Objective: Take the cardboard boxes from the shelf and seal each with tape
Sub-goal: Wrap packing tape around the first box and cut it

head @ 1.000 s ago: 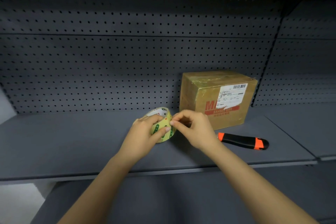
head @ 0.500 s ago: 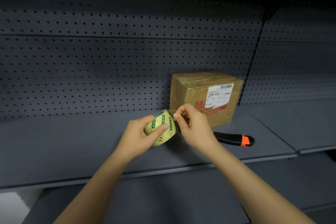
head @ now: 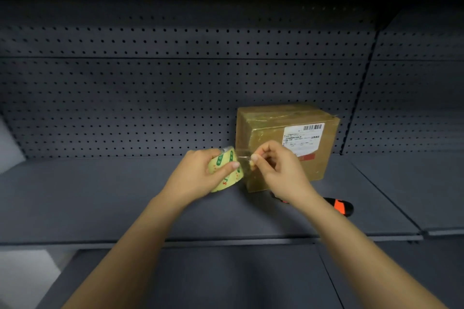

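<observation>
The left hand (head: 198,175) grips the tape roll (head: 226,170) above the shelf (head: 100,198), its hole facing up-left, the right hand (head: 278,168) pinches the free end stretched rightward, and the box (head: 283,143) sits long side left-to-right behind, a knife (head: 336,206) beside it.

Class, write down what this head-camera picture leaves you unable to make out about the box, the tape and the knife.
Head view only:
- Label on the cardboard box: print too small and blurred; the right hand covers its lower edge.
- Utility knife: front end hidden behind the right forearm.
- Tape roll: partly covered by the left hand; printing blurred.
- Tape strip: clear, its edges hard to trace.
</observation>
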Tool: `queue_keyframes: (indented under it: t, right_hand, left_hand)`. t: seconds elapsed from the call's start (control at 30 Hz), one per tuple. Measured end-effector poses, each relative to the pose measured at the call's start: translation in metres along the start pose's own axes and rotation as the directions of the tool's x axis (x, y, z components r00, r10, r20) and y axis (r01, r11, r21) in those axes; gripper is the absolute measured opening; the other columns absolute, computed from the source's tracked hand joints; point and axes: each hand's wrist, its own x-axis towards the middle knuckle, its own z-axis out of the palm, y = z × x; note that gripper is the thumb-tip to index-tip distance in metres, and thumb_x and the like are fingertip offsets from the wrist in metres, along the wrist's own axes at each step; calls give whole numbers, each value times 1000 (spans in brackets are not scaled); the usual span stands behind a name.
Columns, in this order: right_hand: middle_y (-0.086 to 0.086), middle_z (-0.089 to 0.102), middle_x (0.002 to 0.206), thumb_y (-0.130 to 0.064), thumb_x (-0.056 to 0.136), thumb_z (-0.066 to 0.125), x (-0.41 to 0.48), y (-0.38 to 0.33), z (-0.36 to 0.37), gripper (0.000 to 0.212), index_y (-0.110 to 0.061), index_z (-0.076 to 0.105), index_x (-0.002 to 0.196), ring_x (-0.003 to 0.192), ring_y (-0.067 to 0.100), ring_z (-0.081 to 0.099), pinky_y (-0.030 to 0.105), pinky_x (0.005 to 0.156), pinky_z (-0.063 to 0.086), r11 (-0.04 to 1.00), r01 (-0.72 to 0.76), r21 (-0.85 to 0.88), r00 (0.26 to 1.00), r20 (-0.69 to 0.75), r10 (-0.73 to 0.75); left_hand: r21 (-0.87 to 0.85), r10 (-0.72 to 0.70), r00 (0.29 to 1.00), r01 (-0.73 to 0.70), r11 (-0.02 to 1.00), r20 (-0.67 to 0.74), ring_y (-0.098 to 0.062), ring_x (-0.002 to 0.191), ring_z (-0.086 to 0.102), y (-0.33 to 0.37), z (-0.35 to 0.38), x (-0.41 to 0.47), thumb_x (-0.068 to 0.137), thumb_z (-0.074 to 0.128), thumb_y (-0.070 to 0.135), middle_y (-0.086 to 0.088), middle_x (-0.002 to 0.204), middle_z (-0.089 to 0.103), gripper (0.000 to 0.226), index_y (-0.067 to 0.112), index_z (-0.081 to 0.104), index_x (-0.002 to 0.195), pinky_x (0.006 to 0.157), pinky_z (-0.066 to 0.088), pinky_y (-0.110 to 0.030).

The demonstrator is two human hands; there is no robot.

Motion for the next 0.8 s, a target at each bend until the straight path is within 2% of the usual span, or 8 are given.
queue_keyframes:
  t: [0.17, 0.23, 0.33, 0.47, 0.53, 0.67, 0.73, 0.8]
  right_hand:
    - [-7, 67, 75, -13, 93, 62, 5, 9, -11, 13, -20, 59, 82, 77, 10, 64, 24, 75, 49, 999, -6, 37, 1000, 16, 5]
    - [-7, 67, 75, -14, 92, 64, 8, 12, -16, 10, -18, 61, 83, 76, 7, 63, 18, 72, 46, 997, -48, 67, 999, 13, 47]
    - [-4, 67, 79, -18, 89, 69, 7, 15, -19, 8, -15, 64, 84, 79, 11, 63, 15, 71, 47, 989, -88, 123, 994, 74, 79]
    - [2, 71, 80, -17, 89, 70, 2, 15, -21, 9, -11, 65, 84, 80, 16, 65, 19, 75, 51, 981, -48, 186, 997, 63, 37]
    - [-1, 71, 78, -16, 89, 70, 1, 16, -20, 8, -13, 65, 83, 79, 15, 66, 25, 76, 53, 984, 0, 179, 1000, -13, 3]
    - [-2, 71, 76, -17, 90, 69, 3, 19, -20, 8, -15, 65, 83, 78, 14, 67, 28, 76, 55, 984, 2, 181, 989, -144, 25]
    - [-3, 70, 76, -19, 90, 69, 7, 20, -21, 9, -17, 64, 83, 78, 14, 67, 27, 73, 54, 988, -9, 157, 981, -188, 39]
    - [-6, 68, 76, -21, 90, 69, 11, 20, -24, 12, -22, 62, 81, 75, 9, 64, 18, 65, 49, 994, -14, 109, 973, -226, 38]
  left_hand:
    - [146, -54, 998, 48, 988, 38, -9, 50, 48, 9, 0, 7, 85, 60, 64, -1, 54, 55, 46, 27, 37, 69, 48, 34, -29]
    - [77, -75, 997, 73, 994, 17, -8, 49, 47, 14, 3, 6, 86, 60, 60, 1, 54, 55, 49, 19, 43, 65, 49, 35, -28]
    - [-102, -126, 991, 129, 986, 36, -7, 48, 44, 10, 9, -1, 93, 60, 42, 2, 56, 53, 37, 14, 53, 69, 49, 33, -25]
    - [-37, -22, 999, 23, 999, 38, -14, 59, 57, 7, 4, -4, 86, 52, 49, 1, 68, 63, 28, 22, 58, 79, 54, 39, -26]
    - [54, 67, 997, -66, 996, -24, -11, 67, 55, 11, 2, 1, 87, 55, 45, 6, 70, 60, 28, 18, 58, 80, 56, 36, -20]
    - [191, 204, 973, -181, 965, -110, -11, 72, 46, 31, -2, 12, 91, 65, 32, 13, 77, 57, 17, 15, 63, 90, 66, 32, -25]
    - [238, 232, 965, -198, 951, -124, -19, 79, 53, 40, -1, 17, 91, 67, 25, 3, 88, 67, 14, 12, 66, 98, 74, 35, -30]
    - [269, 217, 967, -176, 947, -132, -25, 93, 58, 49, 2, 22, 93, 64, 27, -1, 101, 70, 20, 13, 67, 106, 82, 39, -35]
